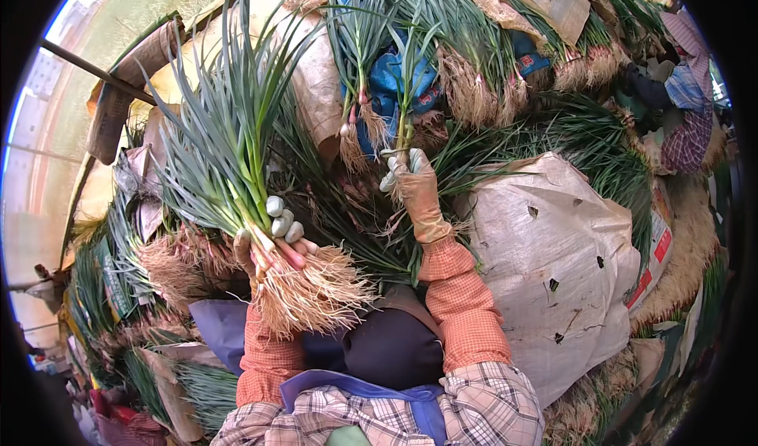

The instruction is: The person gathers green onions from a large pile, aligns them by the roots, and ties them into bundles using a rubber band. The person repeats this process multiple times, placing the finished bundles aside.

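Note:
My gloved left hand [283, 220] grips a thick bunch of green onions [251, 168]. Its long leaves fan upward, and the pale stringy roots [320, 292] hang over my left sleeve and lap. In front of me to the right, my gloved right hand [414, 176] is closed around a thin green onion plant [407, 91] by its lower stem. The base of that plant is partly hidden by my fingers. Loose green onions [349, 209] lie in the shaded pile between and below my hands.
A pale woven sheet [551, 256] with several small holes covers a heap at my right. Bunches of green onions [468, 49] lean over blue plastic sacks [402, 73] ahead. More bunches [189, 256] lie at left. Another person [681, 91] sits at the far right. A metal pole [98, 70] crosses the upper left.

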`<state>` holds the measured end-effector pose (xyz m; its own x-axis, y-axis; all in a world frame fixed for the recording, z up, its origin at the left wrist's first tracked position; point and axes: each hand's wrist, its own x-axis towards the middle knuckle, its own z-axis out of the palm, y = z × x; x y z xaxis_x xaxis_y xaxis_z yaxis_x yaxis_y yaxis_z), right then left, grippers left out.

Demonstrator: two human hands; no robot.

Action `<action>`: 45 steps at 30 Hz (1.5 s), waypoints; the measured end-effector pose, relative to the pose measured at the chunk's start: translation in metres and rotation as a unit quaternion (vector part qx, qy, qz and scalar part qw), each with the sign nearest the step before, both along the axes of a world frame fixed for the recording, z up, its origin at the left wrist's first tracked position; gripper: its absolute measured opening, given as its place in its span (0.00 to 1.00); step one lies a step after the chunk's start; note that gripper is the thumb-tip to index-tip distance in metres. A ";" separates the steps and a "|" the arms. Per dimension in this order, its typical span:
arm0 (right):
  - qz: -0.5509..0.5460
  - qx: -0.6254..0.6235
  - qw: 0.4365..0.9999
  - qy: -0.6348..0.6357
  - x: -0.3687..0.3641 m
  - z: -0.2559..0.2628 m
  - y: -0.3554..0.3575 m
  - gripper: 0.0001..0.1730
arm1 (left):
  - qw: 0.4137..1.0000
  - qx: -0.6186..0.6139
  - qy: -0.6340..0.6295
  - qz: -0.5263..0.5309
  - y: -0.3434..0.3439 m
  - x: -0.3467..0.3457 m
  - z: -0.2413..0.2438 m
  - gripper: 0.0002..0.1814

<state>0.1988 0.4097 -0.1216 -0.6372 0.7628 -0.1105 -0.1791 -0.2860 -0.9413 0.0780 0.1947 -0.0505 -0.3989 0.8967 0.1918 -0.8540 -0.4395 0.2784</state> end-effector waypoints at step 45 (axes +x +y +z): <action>0.367 -0.028 0.930 0.024 -0.045 -0.010 -0.045 0.16 | 0.963 -0.239 -0.072 0.103 -0.007 0.013 -0.079 0.28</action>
<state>0.1534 0.3647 -0.1320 -0.9888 0.1147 -0.0952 0.0424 -0.3954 -0.9175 0.0907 0.1872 -0.1295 -0.5698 0.7677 -0.2931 -0.8070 -0.4556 0.3756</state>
